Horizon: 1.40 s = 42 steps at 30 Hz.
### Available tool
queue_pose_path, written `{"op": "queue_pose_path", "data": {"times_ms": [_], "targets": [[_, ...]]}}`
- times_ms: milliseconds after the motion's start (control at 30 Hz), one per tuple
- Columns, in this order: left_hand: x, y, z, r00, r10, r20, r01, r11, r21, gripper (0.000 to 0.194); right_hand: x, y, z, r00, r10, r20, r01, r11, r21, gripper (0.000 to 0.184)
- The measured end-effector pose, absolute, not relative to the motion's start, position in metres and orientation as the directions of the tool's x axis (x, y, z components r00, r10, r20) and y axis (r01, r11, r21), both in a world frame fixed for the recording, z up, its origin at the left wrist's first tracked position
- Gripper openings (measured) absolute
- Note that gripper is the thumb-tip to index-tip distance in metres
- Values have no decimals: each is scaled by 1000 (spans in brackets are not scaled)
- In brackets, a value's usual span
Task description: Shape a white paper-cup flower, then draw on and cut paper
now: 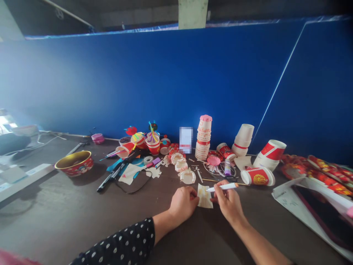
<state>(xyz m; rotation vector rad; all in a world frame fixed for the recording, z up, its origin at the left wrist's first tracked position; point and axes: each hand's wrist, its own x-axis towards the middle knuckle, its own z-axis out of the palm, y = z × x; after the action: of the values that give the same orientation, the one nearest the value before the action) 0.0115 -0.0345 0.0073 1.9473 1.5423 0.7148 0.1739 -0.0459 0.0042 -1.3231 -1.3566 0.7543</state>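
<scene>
A small cream piece of paper lies on the dark brown table in front of me. My left hand rests curled at its left edge and pins it down. My right hand is closed around a white pen, whose tip points left onto the paper. Just beyond the paper lie cut white cup pieces and a red paper cup on its side.
A tall stack of paper cups stands by the blue partition. More cups, decorated cups with straws, tape, a glue stick and black pens crowd the middle. A gold-lined red bowl sits left; papers and a dark tablet right.
</scene>
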Motion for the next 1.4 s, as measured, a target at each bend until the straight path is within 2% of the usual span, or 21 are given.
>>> {"op": "queue_pose_path", "data": {"times_ms": [433, 600, 833, 1100, 1400], "targets": [[12, -35, 7, 201, 978, 51, 704, -180, 687, 14, 174, -48, 3, 142, 939, 313, 286, 263, -921, 21], [12, -36, 8, 207, 977, 47, 706, -183, 685, 14, 175, -47, 2, 138, 928, 346, 386, 271, -882, 22], [11, -37, 9, 216, 973, 77, 706, -210, 676, 15, 172, -46, 4, 160, 948, 274, 348, 206, -915, 22], [11, -37, 12, 231, 971, 63, 732, -216, 646, 17, 175, -44, -3, 78, 953, 292, 472, 223, -853, 19], [11, -37, 12, 236, 969, 70, 731, -225, 645, 18, 174, -46, 2, 48, 956, 289, 505, 226, -833, 22]]}}
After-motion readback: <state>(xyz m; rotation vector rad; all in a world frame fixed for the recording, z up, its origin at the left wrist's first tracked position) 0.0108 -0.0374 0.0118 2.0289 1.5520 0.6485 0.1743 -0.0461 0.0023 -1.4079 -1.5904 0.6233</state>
